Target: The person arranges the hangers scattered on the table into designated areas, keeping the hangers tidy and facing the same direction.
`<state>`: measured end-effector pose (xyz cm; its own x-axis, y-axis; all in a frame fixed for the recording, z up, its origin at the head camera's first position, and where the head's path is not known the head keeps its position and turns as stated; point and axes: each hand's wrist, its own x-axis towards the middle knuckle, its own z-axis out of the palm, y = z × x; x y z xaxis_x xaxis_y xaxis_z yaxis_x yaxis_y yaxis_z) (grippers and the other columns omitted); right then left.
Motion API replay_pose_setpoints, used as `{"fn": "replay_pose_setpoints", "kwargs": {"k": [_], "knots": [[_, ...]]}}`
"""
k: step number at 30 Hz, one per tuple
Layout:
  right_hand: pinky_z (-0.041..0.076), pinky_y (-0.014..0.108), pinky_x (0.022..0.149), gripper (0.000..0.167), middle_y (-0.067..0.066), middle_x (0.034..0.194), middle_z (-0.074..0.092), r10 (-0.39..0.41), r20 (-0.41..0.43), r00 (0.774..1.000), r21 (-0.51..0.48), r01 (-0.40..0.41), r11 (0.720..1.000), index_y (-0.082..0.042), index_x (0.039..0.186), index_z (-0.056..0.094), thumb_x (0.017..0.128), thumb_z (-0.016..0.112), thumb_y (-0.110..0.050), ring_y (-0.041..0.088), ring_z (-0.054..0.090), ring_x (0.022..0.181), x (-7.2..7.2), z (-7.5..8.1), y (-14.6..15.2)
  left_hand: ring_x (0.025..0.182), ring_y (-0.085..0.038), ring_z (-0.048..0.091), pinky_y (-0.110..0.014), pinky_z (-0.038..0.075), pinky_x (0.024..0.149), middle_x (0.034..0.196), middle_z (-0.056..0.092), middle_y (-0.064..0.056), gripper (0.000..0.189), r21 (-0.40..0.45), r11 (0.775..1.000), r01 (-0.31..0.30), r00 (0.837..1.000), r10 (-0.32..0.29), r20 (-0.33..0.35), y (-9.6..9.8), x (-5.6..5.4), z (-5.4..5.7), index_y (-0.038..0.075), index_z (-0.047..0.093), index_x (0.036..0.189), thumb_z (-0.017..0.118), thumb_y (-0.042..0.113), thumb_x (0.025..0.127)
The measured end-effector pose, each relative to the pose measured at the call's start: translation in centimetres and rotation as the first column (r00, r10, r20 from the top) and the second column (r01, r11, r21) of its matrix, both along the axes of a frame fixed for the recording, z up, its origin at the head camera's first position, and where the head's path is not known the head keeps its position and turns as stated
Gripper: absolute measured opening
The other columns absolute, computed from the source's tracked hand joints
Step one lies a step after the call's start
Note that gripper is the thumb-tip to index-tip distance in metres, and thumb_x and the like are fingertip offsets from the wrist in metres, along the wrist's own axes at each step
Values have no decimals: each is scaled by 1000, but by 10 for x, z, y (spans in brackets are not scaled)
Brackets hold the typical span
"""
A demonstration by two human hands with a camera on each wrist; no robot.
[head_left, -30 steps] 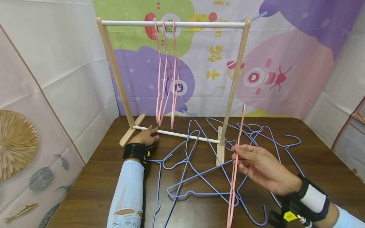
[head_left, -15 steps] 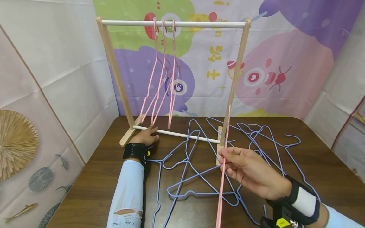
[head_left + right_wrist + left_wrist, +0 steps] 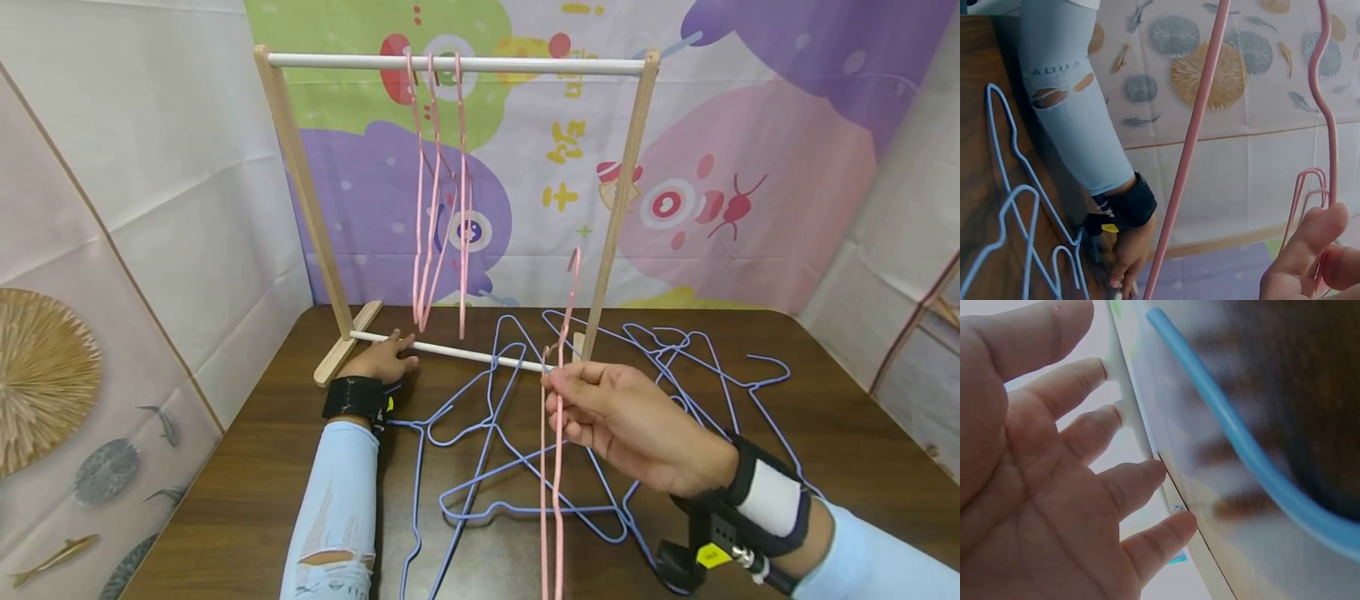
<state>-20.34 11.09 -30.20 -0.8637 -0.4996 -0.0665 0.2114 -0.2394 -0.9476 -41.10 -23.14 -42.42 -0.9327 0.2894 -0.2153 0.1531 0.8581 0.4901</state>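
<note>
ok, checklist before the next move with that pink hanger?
1. Right hand pinching the pink hanger: ok.
2. Hook on the top bar: not ok, apart from it.
3. Bare span on that bar, right of the three hung hangers: ok.
4. Left hand at the lower bar: ok; pressing firmly: cannot tell.
5. Held hanger's lower end clear of blue hangers: cannot tell, out of frame.

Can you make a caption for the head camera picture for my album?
A right hand holds one pink hanger while three pink hangers hang on the rack.
</note>
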Motion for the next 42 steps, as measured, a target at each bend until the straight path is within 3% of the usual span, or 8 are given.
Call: {"fn": "replay_pose_setpoints", "kwargs": {"k": [12,22,28,34,42], "knots": [[48,15,63,21,5,87,62,-63,-129,990,70,72,995,4,117,61,109,50,-11,11,59,73,-27,39,-26,151,-51,18,-60,20,122,168,9,-25,61,-10,1000,1,1000,-1,-14,0,0,-2,6,26,162,46,28,108],[48,13,62,32,1,84,60,-104,-201,974,96,126,987,7,132,56,110,47,-15,9,60,72,-47,71,-43,151,-53,12,-64,15,122,169,8,-25,62,-26,1000,-9,1000,9,1,1,1,0,7,25,162,45,30,109],[47,14,58,26,3,80,61,-186,-261,947,19,198,980,7,124,62,107,53,-10,10,58,66,-60,91,-55,150,-54,13,-63,15,122,167,9,-28,61,-42,999,8,1000,-9,-12,-1,0,0,4,26,161,45,29,109],[48,15,56,22,5,79,63,-294,-277,915,-25,299,954,4,113,70,103,60,-13,12,55,62,-80,111,-71,150,-53,16,-61,17,122,167,10,-28,61,-46,999,11,1000,-12,-20,0,-1,0,4,26,161,46,28,109],[47,15,53,21,6,74,62,-364,-247,898,-41,365,930,3,109,70,103,59,-14,11,53,58,-106,130,-80,150,-52,17,-60,18,122,168,10,-27,61,-31,999,9,1000,-9,-18,1,0,1,5,26,162,45,29,109]]}}
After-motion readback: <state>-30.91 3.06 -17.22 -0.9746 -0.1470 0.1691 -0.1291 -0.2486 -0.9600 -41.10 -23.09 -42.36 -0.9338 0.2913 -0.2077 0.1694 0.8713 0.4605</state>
